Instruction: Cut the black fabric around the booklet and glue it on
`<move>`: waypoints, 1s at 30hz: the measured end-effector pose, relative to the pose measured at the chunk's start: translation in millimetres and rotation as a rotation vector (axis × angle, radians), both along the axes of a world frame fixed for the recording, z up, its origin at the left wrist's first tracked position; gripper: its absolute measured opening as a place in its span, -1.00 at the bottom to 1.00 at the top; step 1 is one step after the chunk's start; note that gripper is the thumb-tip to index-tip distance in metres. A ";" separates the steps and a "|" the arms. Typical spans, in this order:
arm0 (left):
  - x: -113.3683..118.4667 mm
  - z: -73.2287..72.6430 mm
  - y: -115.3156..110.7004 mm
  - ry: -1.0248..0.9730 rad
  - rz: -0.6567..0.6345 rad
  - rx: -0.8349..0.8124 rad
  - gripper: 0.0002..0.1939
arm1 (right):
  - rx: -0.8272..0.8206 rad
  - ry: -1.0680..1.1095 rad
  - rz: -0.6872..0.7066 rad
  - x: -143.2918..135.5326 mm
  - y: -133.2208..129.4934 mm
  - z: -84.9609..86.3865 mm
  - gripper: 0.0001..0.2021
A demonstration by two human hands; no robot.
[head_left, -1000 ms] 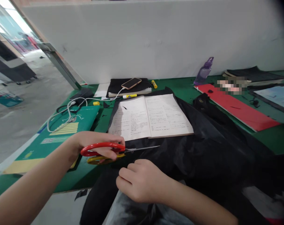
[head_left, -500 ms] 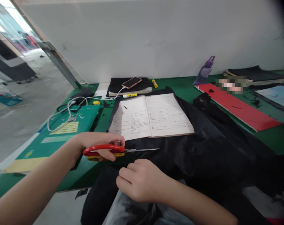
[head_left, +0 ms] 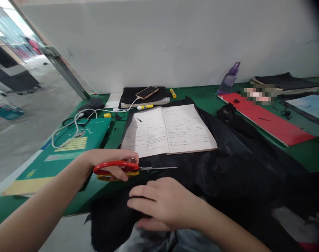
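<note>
Left hand (head_left: pixel 103 158) curls inward; right hand (head_left: pixel 166 203) is palm-down, fingers (head_left: pixel 141 205) parted.

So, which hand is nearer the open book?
Left. The left hand, holding the scissors, is at the near left corner of the open book. The right hand is farther off, nearer the person, with fingers over the black cloth.

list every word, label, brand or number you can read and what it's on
None can be read reliably.
Open book: printed lines on both pages, too small.
Green book: cover print, too small and blurred.
Yellow-and-white marker: dark label marks, too small.
</note>
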State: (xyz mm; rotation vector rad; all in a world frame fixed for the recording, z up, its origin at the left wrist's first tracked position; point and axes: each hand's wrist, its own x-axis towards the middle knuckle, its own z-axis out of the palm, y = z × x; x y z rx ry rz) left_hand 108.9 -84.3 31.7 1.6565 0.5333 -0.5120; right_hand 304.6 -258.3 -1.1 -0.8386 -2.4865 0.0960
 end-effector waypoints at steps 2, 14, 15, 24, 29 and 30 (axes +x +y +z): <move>-0.7 0.8 -2.1 0.003 0.026 -0.015 -0.62 | -0.034 0.125 -0.075 15.2 -0.5 2.1 -0.67; -1.5 5.2 -5.3 0.036 0.066 0.048 -0.67 | -0.143 -0.020 -0.628 98.8 -9.0 -34.9 -0.59; -1.8 6.5 -5.3 0.041 0.053 0.061 -0.69 | -0.159 -0.024 -0.630 99.9 -9.3 -36.5 -0.59; -20.0 31.1 -10.4 0.071 0.026 0.169 -0.73 | -0.235 0.039 -0.630 102.8 -8.6 -39.4 -0.61; -36.3 32.4 -22.2 -0.132 0.222 0.194 -0.69 | -0.253 0.040 -0.636 102.7 -9.3 -39.7 -0.61; -36.6 32.0 -25.9 -0.190 0.276 0.225 -0.68 | -0.254 0.039 -0.636 102.6 -9.5 -39.7 -0.61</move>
